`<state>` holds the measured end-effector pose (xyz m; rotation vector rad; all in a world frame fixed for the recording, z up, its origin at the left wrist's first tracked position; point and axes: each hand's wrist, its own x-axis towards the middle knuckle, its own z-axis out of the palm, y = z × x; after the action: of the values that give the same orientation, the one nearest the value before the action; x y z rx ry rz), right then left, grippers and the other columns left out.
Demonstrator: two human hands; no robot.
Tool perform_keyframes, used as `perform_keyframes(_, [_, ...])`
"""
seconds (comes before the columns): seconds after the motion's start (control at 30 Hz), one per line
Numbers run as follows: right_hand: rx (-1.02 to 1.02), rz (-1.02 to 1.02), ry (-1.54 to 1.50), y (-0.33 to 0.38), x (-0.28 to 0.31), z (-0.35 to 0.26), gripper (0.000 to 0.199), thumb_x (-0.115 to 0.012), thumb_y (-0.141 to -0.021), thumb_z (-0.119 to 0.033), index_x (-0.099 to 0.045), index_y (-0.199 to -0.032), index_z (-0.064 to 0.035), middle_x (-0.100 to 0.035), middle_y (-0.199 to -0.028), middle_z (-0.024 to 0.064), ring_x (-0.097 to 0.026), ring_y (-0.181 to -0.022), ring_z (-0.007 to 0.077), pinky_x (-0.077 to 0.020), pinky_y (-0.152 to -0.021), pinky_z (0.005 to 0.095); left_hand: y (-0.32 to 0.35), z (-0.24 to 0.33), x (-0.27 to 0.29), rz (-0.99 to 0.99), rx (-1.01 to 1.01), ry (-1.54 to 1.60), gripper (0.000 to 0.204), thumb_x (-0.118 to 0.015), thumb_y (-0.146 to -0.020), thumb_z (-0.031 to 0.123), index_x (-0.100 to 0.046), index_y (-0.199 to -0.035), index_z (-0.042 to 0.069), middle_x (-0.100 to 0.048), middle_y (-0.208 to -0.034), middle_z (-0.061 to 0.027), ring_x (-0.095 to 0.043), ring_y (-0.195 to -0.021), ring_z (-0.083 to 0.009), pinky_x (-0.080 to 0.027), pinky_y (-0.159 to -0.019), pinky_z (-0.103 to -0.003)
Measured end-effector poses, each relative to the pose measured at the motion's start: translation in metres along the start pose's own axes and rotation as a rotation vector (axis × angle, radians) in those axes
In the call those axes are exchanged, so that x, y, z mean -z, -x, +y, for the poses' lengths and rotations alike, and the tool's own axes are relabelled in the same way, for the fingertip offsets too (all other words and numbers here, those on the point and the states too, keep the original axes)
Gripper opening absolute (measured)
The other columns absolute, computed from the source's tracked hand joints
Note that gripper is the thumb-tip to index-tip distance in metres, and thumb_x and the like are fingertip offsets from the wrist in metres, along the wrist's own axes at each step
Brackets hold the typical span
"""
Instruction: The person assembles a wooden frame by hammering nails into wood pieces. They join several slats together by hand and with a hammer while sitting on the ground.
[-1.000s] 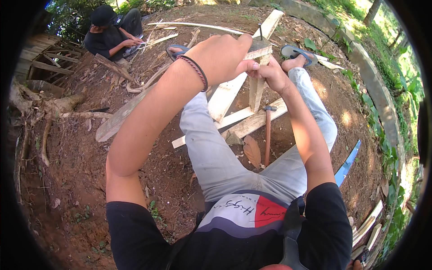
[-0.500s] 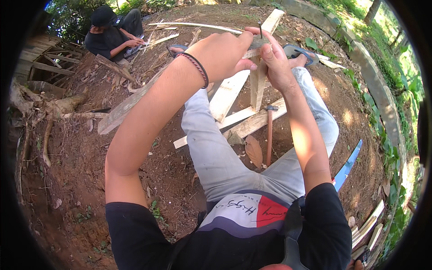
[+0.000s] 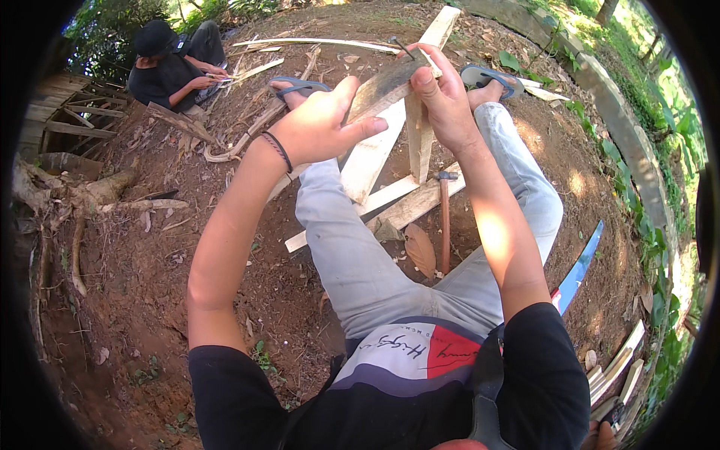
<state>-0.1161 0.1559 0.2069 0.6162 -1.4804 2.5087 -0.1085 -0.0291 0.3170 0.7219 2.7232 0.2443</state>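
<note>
A grey, weathered board (image 3: 386, 86) lies across the upper end of a pale upright strip of wood (image 3: 420, 142). My left hand (image 3: 326, 120) is around the board's left end, thumb stretched along its near side and the other fingers partly hidden. My right hand (image 3: 448, 101) clasps the joint where board and strip meet, thumb on the near side. A nail (image 3: 403, 49) sticks up slantwise from the board beside my right fingertips. Below the hands, a hammer (image 3: 445, 217) with a wooden handle leans head-up against pale planks (image 3: 420, 204) between my legs.
A blue-bladed saw (image 3: 581, 262) lies by my right hip. Wood strips (image 3: 619, 367) are piled at the lower right. Another person (image 3: 169, 67) sits at the far left, handling a thin strip. A low concrete edge (image 3: 630, 142) curves along the right; roots (image 3: 82, 195) stand at left.
My left hand has moved left and down from beside the nail to the board's left end, exposing more of the board. Board and nail have tilted; my right hand keeps its grip.
</note>
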Motion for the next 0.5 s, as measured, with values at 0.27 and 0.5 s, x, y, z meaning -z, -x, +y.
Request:
perform_keyframes(0.27, [-0.093, 0.138, 0.348, 0.07, 0.035, 0.031, 0.082, -0.047, -0.094, -0.055, -0.013, -0.148, -0.0039, -0.027, -0.145, 0.0228, -0.033, -0.132, 0.0363, -0.0283, -0.109, 0.0458, 0.009, 0.012, 0.029, 0.019, -0.011, -0.159, 0.064, -0.06, -0.088, 0.052, -0.05, -0.104, -0.009, -0.063, -0.077, -0.0279, -0.065, -0.08, -0.0421, -0.05, -0.073, -0.046])
perform_keyframes(0.5, [-1.341, -0.32, 1.331, 0.212, 0.047, 0.05, 0.064, -0.063, -0.084, -0.054, -0.053, -0.115, 0.0013, -0.065, -0.107, 0.0218, -0.063, -0.105, 0.0373, -0.0497, -0.089, 0.048, 0.005, 0.015, 0.044, 0.013, 0.013, -0.248, 0.061, -0.061, -0.088, 0.049, -0.051, -0.104, -0.01, -0.061, -0.072, -0.0277, -0.064, -0.074, -0.0423, -0.05, -0.067, -0.045])
